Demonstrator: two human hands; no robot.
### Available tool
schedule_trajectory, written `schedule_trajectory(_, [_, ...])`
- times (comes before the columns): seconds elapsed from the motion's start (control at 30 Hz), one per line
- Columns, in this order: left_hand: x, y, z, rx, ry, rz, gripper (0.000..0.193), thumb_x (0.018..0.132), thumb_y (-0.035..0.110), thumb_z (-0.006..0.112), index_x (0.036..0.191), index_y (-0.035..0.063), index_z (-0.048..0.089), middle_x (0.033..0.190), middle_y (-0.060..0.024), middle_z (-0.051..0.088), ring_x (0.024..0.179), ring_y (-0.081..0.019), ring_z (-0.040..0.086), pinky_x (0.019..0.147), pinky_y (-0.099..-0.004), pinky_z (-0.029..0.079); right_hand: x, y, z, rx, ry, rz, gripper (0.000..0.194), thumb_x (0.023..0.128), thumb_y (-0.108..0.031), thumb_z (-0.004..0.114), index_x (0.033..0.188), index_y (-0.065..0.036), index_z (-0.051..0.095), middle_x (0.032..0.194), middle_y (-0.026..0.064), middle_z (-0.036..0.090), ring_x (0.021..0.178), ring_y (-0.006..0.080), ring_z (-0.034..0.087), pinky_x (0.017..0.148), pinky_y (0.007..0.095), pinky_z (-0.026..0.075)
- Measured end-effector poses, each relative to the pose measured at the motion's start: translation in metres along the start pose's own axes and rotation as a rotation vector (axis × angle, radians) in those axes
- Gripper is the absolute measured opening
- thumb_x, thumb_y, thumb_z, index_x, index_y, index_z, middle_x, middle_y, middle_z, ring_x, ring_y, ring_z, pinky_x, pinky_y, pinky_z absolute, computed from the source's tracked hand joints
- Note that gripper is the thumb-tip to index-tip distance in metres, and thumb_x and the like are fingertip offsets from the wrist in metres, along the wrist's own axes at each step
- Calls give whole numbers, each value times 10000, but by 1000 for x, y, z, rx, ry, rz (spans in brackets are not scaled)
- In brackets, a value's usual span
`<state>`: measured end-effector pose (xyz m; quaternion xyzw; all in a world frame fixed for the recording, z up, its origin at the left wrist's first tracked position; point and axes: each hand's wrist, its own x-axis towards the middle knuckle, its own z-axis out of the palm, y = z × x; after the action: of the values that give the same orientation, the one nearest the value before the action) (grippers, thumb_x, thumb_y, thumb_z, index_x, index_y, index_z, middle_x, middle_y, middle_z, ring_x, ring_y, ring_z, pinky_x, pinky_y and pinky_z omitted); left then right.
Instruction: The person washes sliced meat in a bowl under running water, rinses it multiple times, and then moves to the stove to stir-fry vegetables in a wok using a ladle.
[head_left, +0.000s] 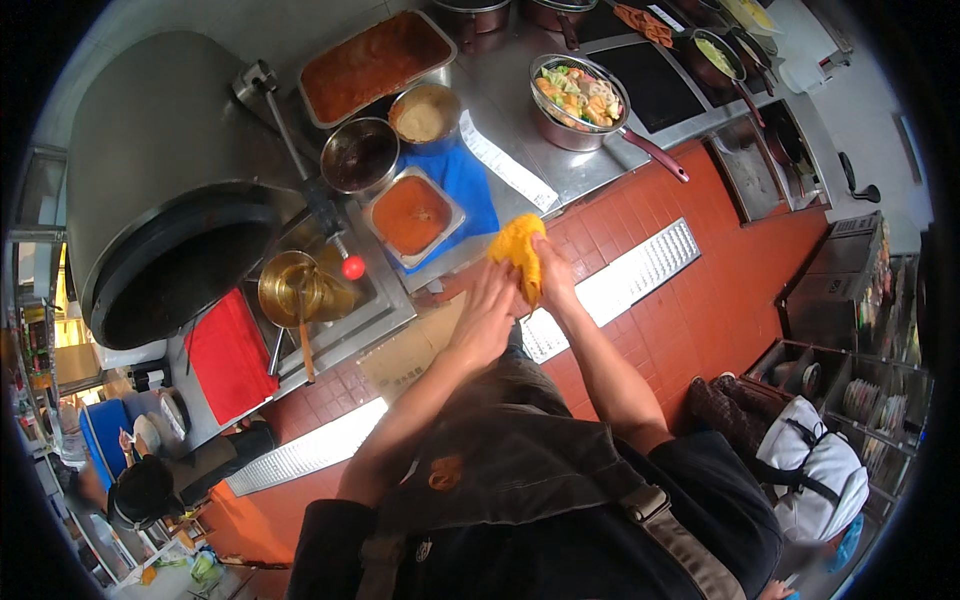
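Note:
A bunched yellow cloth (517, 247) is between my two hands, in front of my body near the counter's edge. My right hand (553, 271) grips it from the right, thumb on top. My left hand (489, 315) lies against its lower left side with the fingers stretched out and close together. Just beyond the cloth, a square metal container of orange-red sauce (414, 216) stands on a blue cloth (474, 196). Behind it are a round metal pot of dark sauce (360, 156) and one of beige powder or paste (421, 120). A long printed paper strip (504, 161) lies beside them.
A strainer of mixed vegetables (577, 94) rests on a pot, its handle overhanging the counter. Left are a large tilted drum cooker (172, 187), a pot with oily liquid (289, 289) and a red cloth (231, 356). Co-workers stand lower left (146, 487) and lower right (814, 472).

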<state>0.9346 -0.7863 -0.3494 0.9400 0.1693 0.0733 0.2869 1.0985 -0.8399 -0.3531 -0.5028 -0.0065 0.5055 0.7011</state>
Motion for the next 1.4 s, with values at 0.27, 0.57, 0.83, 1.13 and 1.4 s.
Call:
schedule_trajectory(0.27, [-86, -76, -67, -1317, 942, -877, 569, 1007, 327, 547, 1491, 101, 350, 1401, -169, 489, 1218, -334, 532, 993, -466, 476, 118, 33, 1, -1815, -194, -843, 601, 922, -288, 625, 1438, -34, 446, 1525, 205, 371, 1419, 411, 337, 1091, 591, 352])
schedule_trajectory(0.57, [-12, -86, -113, -1743, 1158, -469, 475, 995, 392, 558, 1377, 142, 425, 1345, -191, 511, 1146, -334, 531, 997, -491, 418, 171, -139, -62, 27, 253, -79, 366, 943, -336, 592, 761, -20, 561, 740, 159, 567, 669, 305, 670, 537, 441, 567])
schedule_trajectory(0.83, [24, -87, -133, -2479, 1198, 87, 262, 982, 268, 597, 1134, 68, 524, 1109, -210, 528, 936, -274, 519, 766, -363, 486, 226, -175, -72, 70, 262, 70, 253, 1019, -184, 444, 1029, 43, 556, 825, 164, 647, 658, 266, 671, 573, 402, 614])
schedule_trajectory(1.13, [23, -96, -135, -2257, 1328, -145, 184, 872, 225, 726, 919, 106, 594, 930, -233, 609, 747, -236, 523, 631, -316, 446, 180, -184, -63, -62, 245, -261, 317, 1000, -155, 503, 1143, 128, 500, 902, 238, 663, 689, 344, 706, 613, 439, 641])
schedule_trajectory(1.4, [23, -70, -150, -2274, 1284, -71, 291, 930, 321, 661, 794, 125, 495, 792, -185, 576, 682, -241, 489, 664, -343, 393, 33, -179, -54, -406, 166, -151, 218, 856, -62, 564, 943, 131, 615, 696, 124, 611, 454, 218, 574, 447, 326, 528])
